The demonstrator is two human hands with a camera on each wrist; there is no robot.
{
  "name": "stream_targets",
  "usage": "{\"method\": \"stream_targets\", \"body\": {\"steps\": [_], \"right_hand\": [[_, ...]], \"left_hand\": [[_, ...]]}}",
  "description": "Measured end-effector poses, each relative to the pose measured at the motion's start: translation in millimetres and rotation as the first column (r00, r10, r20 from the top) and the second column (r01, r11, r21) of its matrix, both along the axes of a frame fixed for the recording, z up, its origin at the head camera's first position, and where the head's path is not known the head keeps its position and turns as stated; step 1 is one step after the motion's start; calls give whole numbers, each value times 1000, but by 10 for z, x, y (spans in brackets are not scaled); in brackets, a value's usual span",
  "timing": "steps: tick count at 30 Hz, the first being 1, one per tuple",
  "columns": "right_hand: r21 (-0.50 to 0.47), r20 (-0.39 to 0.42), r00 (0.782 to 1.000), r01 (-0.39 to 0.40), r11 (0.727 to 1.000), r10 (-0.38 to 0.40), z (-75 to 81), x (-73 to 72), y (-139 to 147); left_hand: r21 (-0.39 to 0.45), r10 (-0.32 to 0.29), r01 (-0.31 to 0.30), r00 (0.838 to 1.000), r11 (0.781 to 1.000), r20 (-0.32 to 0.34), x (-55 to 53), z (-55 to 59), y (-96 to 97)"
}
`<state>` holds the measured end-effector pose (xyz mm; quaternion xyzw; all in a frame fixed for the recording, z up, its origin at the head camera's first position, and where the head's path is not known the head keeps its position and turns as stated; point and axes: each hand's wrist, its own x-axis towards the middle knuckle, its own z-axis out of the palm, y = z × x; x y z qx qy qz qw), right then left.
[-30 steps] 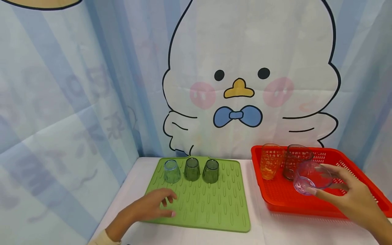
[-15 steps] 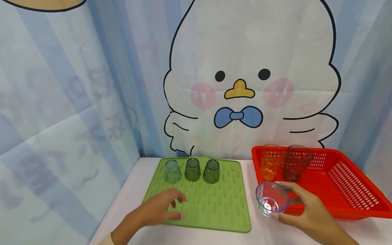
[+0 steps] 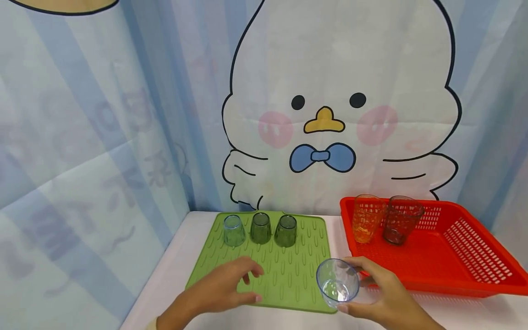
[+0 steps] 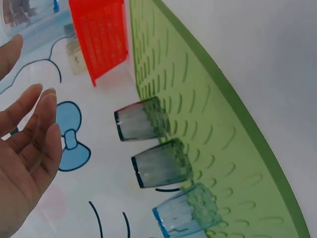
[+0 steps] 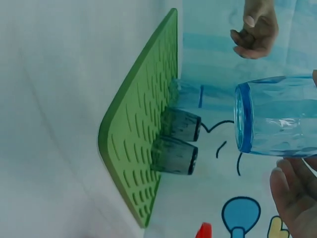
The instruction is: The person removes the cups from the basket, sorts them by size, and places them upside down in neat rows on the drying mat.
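Observation:
My right hand [image 3: 383, 293] grips a clear drinking glass with a bluish tint [image 3: 337, 283] between thumb and fingers, above the front right corner of the green mat [image 3: 307, 275]. In the head view the wide rim of that glass faces up. My left hand [image 3: 224, 286] hovers over the mat's front left part, fingers loosely bent, holding nothing. Along the back of the mat stand a light blue glass [image 3: 234, 231] and two dark grey glasses [image 3: 261, 229], [image 3: 285, 232] in a row, narrower ends up. The right wrist view shows the held glass [image 5: 280, 116] close up.
To the right stands a red plastic basket [image 3: 437, 279] with perforated walls. An orange glass [image 3: 366, 220] and a dark brownish glass [image 3: 401, 221] lean inside its left end. A white cloth covers the table [image 3: 501, 314]; a printed curtain [image 3: 326, 188] hangs right behind.
My right hand has carried the bluish glass leftward and toward me, from over the red basket to the mat's front right corner. The left hand has shifted slightly right.

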<state>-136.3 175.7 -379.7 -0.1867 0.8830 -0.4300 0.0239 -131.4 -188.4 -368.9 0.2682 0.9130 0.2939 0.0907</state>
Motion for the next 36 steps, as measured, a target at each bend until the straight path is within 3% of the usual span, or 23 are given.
{"method": "stream_targets", "body": {"steps": [9, 18, 26, 36], "right_hand": [[-34, 24, 996, -86, 996, 87, -71, 26, -186], [-62, 83, 991, -102, 993, 107, -91, 38, -327], [-63, -2, 981, -195, 979, 196, -153, 36, -388], [-79, -82, 959, -278, 957, 272, -242, 4, -485]], "left_hand": [[36, -46, 49, 996, 998, -73, 41, -9, 206], [86, -98, 109, 988, 990, -122, 80, -12, 372], [113, -151, 175, 969, 978, -197, 84, -47, 467], [109, -162, 180, 975, 978, -155, 72, -94, 524]]}}
